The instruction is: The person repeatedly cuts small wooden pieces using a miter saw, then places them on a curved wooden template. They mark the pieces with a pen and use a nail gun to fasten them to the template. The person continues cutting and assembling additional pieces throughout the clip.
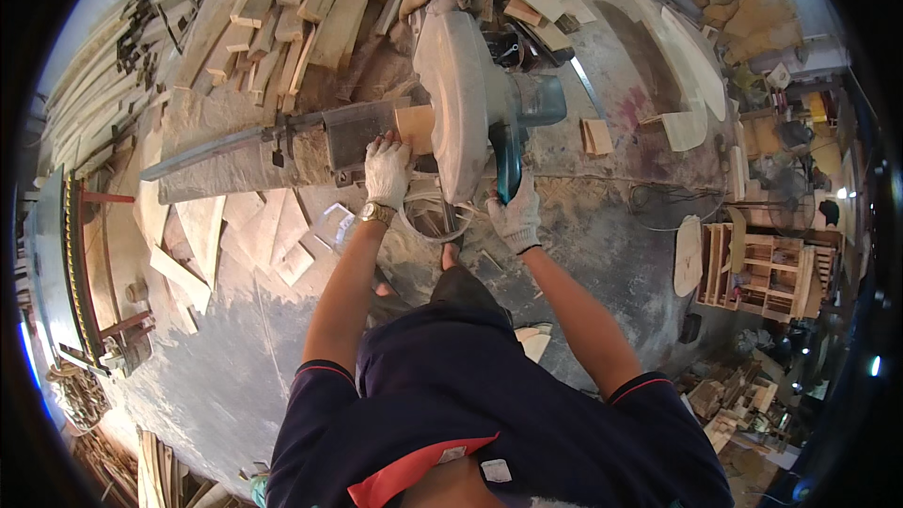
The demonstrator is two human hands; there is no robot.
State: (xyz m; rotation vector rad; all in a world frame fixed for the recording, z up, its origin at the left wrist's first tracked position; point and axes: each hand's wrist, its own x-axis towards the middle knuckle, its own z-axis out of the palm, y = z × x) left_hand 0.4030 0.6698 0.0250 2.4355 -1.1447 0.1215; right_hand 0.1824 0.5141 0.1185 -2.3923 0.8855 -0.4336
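Tan block (415,127), left fingers (386,150) at edge, gap before saw guard (451,85)

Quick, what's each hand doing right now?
Left hand: gloved, at the wood piece's edge; can't tell if it's gripping.
Right hand: gloved, closed around the blue-green saw handle.

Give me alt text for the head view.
The wearer's white-gloved right hand holds the teal handle of a dusty grey power saw; the white-gloved left hand touches a tan wooden block beside it. Pale wooden planks lie piled beyond.
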